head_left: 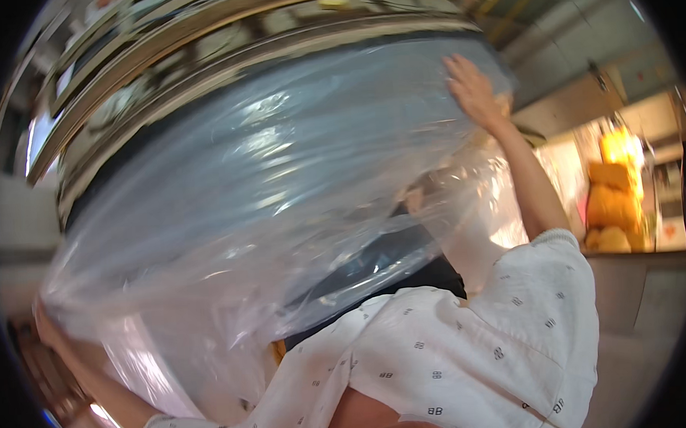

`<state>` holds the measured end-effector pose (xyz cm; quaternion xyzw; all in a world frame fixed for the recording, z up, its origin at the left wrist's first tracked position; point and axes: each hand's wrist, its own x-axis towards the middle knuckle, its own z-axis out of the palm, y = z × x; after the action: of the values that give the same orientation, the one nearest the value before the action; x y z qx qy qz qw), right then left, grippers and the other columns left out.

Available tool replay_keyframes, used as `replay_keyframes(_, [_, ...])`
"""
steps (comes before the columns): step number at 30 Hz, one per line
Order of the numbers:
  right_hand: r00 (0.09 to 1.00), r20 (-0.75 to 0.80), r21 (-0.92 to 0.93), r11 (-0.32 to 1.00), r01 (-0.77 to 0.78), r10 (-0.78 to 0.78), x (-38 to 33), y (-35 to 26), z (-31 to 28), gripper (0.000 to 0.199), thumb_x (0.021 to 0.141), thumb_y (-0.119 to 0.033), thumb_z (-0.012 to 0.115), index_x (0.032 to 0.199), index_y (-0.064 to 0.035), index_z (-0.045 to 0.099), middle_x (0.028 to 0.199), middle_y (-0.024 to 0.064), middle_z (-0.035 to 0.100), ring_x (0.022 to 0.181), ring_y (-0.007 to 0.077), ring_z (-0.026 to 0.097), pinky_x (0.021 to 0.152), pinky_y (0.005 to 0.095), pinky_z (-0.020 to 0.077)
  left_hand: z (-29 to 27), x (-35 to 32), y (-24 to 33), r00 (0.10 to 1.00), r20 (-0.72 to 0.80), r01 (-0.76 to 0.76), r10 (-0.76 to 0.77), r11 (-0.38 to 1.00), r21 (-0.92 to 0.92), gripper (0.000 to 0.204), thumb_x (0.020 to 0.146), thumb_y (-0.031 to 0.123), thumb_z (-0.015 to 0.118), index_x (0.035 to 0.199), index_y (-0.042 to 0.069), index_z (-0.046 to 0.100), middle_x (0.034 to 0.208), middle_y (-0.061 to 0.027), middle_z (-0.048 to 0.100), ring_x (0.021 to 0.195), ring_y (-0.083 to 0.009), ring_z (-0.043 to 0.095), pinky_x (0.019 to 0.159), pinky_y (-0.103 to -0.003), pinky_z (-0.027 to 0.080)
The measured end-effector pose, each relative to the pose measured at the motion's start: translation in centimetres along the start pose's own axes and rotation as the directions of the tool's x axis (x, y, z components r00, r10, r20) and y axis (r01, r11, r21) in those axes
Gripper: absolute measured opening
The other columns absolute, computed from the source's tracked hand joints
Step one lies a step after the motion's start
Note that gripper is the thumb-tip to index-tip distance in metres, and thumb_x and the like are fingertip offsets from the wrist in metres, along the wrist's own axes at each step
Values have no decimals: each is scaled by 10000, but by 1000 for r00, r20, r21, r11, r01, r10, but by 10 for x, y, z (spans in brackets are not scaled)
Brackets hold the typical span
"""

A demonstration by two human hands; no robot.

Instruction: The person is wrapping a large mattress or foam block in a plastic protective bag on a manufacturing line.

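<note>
A large clear plastic bag [265,194] is stretched over a big round dark container and fills most of the view. My right hand [471,86] is raised to the upper right and lies on the bag's far edge, fingers extended. At the lower left, my left hand [48,326] is closed on the bag's bunched edge, partly blurred and hidden by the plastic. The sleeves and front of my white patterned shirt [456,347] fill the bottom of the picture.
Curved shiny metal rims [197,37] run above the bag. At the right stand yellow and orange objects [614,194] on a grey counter [645,292]. A tiled wall [572,36] is at the upper right.
</note>
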<state>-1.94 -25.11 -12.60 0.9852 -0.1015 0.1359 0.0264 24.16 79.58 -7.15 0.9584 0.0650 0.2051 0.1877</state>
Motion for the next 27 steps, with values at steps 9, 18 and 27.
replay_keyframes(9, [950, -88, 9, 954, -300, 300, -25, 16, -28, 588, 886, -452, 363, 1331, -70, 315, 1392, 129, 292, 1296, 301, 239, 1024, 509, 199, 110, -43, 328, 809, 204, -531, 551, 835, -147, 368, 878, 234, 505, 1179, 23, 519, 1151, -154, 533, 1092, -263, 492, 946, -319, 346])
replay_keyframes(18, [952, -101, 13, 957, -288, 288, -17, 61, -17, 520, 892, -434, 372, 1218, -32, 422, 1325, 133, 391, 1250, 300, 319, 987, 482, 278, 157, -194, 474, 793, 167, -386, 586, 694, -608, 73, 852, 73, 541, 865, 9, 509, 940, -92, 564, 811, -151, 512, 747, -244, 398])
replay_keyframes(27, [938, -340, -91, 991, -103, 67, -25, 65, -29, 343, 862, -314, 462, 1044, -43, 565, 1105, 80, 577, 984, 283, 511, 787, 389, 420, 81, -250, 479, 779, -45, -611, 626, 740, -281, 136, 791, 21, 613, 911, -5, 553, 782, -59, 510, 701, -171, 471, 666, -261, 395])
